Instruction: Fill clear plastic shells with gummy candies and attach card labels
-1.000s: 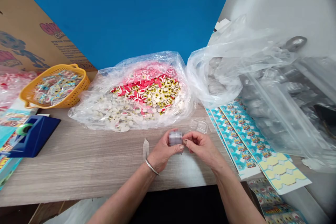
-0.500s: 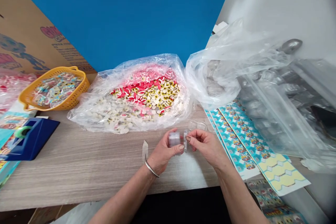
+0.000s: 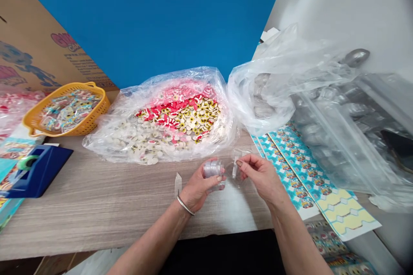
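Over the wood-grain table (image 3: 112, 206) before a blue wall (image 3: 193, 17), below frame centre, with the clear plastic stack (image 3: 212, 169) clamped in the left hand (image 3: 195, 191) and a single clear piece (image 3: 234, 172) pinched between fingertips of the right hand (image 3: 263, 178), best to squeeze lightly, avoiding dents.

Toward ten o'clock, the cardboard box (image 3: 32, 30) leaves the frame. Near six, the left hand (image 3: 196, 191) partly hides the clear plastic stack (image 3: 211, 168) — its count unclear — and the right hand (image 3: 260, 176) covers part of a clear plastic piece (image 3: 234, 169). At four, the printed card sheets' (image 3: 292, 176) lettering is too small.
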A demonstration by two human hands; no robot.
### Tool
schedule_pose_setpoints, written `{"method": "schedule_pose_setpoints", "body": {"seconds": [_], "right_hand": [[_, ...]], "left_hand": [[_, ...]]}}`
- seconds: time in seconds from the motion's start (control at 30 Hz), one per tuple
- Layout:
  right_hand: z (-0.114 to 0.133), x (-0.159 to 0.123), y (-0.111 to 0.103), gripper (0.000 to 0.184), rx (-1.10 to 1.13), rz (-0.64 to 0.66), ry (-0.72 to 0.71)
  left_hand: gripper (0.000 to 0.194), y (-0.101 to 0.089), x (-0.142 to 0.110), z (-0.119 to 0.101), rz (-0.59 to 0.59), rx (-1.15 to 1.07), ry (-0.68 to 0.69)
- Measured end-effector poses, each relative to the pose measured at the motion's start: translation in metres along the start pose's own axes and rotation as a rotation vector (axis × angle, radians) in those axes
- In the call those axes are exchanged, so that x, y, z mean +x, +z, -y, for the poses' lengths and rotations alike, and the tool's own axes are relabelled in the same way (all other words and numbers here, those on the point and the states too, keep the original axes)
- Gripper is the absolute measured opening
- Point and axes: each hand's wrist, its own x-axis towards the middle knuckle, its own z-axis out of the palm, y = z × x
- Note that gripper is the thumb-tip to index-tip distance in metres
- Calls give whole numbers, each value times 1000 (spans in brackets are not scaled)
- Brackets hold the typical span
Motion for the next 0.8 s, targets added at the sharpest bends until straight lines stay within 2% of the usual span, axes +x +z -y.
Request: {"method": "schedule_pose_setpoints", "body": {"seconds": [0.1, 0.2, 0.33, 0.53, 0.67, 0.8], "right_hand": [[1, 7, -7, 34, -14, -63, -41], [3, 4, -1, 34, 1, 15, -16], [2, -8, 18, 35, 49, 134, 49], [-1, -15, 29, 35, 96, 199, 88], [-2, -16, 29, 30, 76, 205, 74], [-2, -19, 32, 21, -40, 149, 36]], "left_hand": [[76, 3, 0, -1, 0, -2, 0], [76, 7, 0, 0, -18, -28, 11], [78, 9, 3, 1, -45, -34, 41], [82, 5, 4, 2, -37, -36, 13], [92, 8, 0, 2, -41, -65, -6], [98, 13, -1, 2, -54, -46, 32]]}}
